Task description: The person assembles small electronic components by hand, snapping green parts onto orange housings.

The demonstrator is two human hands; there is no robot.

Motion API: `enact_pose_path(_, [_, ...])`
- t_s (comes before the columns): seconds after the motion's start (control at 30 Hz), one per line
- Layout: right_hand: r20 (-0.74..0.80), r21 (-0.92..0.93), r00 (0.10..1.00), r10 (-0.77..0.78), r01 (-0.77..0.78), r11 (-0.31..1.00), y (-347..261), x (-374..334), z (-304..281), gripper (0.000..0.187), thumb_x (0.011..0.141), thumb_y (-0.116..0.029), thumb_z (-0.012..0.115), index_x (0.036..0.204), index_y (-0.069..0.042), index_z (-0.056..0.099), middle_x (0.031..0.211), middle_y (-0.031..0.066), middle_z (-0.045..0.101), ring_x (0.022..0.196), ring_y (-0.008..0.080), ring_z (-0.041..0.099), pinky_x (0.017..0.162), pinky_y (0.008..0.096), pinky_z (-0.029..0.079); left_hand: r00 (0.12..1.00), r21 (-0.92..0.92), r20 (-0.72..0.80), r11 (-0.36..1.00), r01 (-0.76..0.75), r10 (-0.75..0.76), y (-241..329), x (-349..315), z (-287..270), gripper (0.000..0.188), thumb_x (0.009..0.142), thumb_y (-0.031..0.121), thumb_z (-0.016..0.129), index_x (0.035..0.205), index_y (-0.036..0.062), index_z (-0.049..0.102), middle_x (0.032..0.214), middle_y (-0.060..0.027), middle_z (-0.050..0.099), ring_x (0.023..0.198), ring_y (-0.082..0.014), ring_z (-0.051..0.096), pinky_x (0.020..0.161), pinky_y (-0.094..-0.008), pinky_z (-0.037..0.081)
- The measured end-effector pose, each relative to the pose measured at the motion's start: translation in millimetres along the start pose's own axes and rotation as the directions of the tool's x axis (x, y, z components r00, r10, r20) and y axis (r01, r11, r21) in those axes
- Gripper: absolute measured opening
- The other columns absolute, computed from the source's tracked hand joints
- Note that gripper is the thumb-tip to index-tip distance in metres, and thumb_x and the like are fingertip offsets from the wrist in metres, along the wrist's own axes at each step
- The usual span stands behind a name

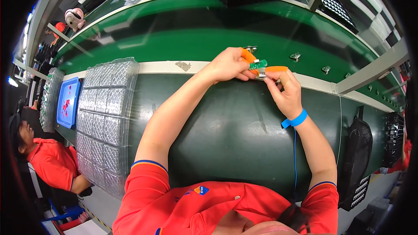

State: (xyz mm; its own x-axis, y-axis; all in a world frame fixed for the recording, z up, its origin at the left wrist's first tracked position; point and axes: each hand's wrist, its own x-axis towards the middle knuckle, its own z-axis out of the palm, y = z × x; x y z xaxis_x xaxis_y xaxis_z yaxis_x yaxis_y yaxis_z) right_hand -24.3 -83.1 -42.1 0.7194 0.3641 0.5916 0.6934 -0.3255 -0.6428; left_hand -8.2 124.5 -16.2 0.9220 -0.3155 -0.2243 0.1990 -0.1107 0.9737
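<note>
Both hands meet over the pale rail between the dark table and the green conveyor belt. My left hand point(230, 65) is closed, its fingers pinching a small green circuit board point(258, 64). Close below the board is a small shiny metal part point(261, 75), and the fingertips of my right hand point(285, 90) are closed on it. Whether board and metal part are joined cannot be made out. Orange finger covers point(277, 68) sit on fingers of both hands. Around my right wrist runs a blue strap point(295, 120) with a thin cord. Just beyond my left fingers, another metal piece point(250, 48) lies on the belt.
Small metal parts point(295, 56) are spaced along the green belt point(174, 39). Stacked clear plastic trays point(104, 122) and a blue tray point(67, 103) with red bits stand at left, near a co-worker in red point(52, 161). A black mesh bag point(358, 148) is at right.
</note>
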Motion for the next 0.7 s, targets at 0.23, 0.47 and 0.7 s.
enact_pose_path(0.23, [0.005,-0.201,0.970,-0.243,0.239,0.950,5,5,-1,0.014,0.073,0.004,0.069,0.083,-0.002,0.061,0.086,0.0070,0.062,0.073,0.0199,0.054,0.054,0.0271,0.044,0.994,0.097,0.106,0.995,0.010,-0.020,-2,-3,10,0.025,0.089,0.006,0.047,0.110,-0.0061,0.051,0.097,-0.0159,0.064,0.084,-0.0180,0.067,0.072,-0.0264,0.056])
enact_pose_path(0.47, [0.023,-0.231,0.969,-0.247,0.245,0.941,8,3,-1,0.014,0.071,0.004,0.068,0.081,-0.002,0.060,0.086,0.0078,0.062,0.073,0.0222,0.054,0.059,0.0301,0.045,0.992,0.051,0.122,0.999,0.008,-0.014,-3,-3,14,0.023,0.088,0.007,0.046,0.105,-0.0064,0.053,0.094,-0.0145,0.065,0.080,-0.0170,0.067,0.069,-0.0269,0.056])
enact_pose_path(0.7, [0.023,-0.139,0.990,-0.136,0.138,0.981,5,1,3,0.018,0.072,0.000,0.068,0.088,-0.004,0.060,0.084,0.0068,0.057,0.069,0.0211,0.053,0.056,0.0315,0.046,0.987,0.097,0.161,0.994,-0.045,0.029,-7,-1,12,0.023,0.084,0.013,0.062,0.097,-0.0042,0.055,0.087,-0.0097,0.065,0.072,-0.0119,0.065,0.063,-0.0242,0.055])
